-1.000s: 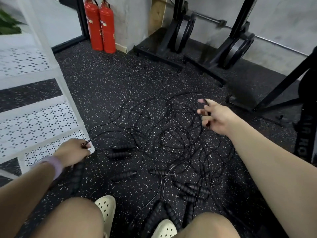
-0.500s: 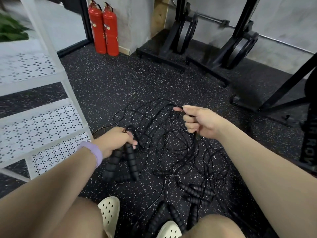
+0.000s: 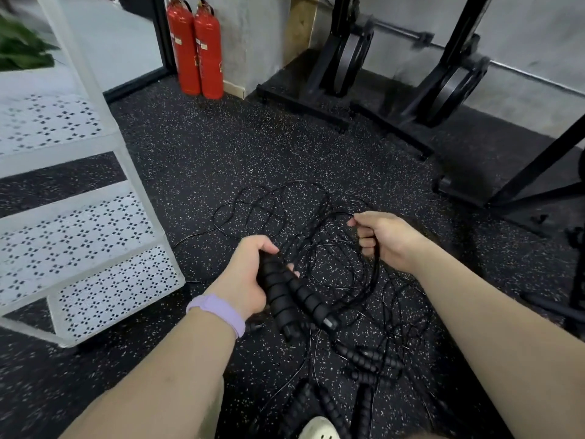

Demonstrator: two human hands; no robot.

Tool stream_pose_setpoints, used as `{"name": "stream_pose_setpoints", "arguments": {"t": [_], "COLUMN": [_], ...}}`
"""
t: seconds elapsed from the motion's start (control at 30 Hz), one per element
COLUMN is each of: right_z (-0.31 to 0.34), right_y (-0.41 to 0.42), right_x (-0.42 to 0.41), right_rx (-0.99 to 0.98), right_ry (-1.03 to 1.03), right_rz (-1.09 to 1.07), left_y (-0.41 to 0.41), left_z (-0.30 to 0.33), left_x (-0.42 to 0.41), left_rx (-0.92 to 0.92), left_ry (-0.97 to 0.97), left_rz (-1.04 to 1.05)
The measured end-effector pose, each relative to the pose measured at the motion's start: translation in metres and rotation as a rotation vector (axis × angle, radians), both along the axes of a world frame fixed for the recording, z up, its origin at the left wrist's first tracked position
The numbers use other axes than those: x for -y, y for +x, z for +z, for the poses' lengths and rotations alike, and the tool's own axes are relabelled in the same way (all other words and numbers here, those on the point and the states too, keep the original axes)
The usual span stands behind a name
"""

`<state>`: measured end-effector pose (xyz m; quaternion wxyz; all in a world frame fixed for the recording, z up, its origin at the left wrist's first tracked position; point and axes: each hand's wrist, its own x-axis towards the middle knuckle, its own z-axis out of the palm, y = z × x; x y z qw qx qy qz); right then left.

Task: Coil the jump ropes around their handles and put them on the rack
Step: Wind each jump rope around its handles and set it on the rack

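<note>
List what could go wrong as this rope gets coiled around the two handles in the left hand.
1. The cord pinched by the right hand runs through the tangled pile of cords on the floor; pulling may tighten knots or drag other ropes along.
2. The left hand grips two handles together; if they belong to different ropes, the coil will be wrong.
3. Loose handles lie near the feet and could be stepped on.

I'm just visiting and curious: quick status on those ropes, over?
Left hand grips two handles. Right hand pinches cord. Other ropes tangled on the floor. White rack not yet loaded.
</note>
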<state>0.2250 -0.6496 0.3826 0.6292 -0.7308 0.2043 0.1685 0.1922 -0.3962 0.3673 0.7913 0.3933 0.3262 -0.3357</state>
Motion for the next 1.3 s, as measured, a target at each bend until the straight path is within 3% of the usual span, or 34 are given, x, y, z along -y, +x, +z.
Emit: {"name": "stream_pose_setpoints", "arguments": {"t": [0.23,0.57,0.9,1.0,1.13,1.3], "right_z": [-0.025,-0.017,0.008,0.009,0.012,0.020], "right_y": [0.040,0.088,0.090,0.086,0.086,0.103], "right_x": [0.009,0.032,0.035,0.027,0.013,0.005], "right_rx": [0.018,0.181,0.129,0.120,0.099,0.239], "right_ry": [-0.028,0.150,0.149,0.076,-0.267,-0.412], "right_rz": [0.036,0.148,0.247,0.238,0.313,0.010], "left_y": [0.028,0.054,0.047,0.044,0.043,0.043], "left_z": [-0.003,-0.019,-0.006,-0.002,0.003,0.007], "left_x": [-0.007,0.000,0.004,0.003,0.001,-0.002], "left_rx": [0.045,0.141,0.114,0.099,0.058,0.048], "left_ry": [-0.020,0.177,0.116,0.073,-0.012,-0.043], "left_rz": [-0.041,0.010,0.047,0.057,0.082,0.092]}}
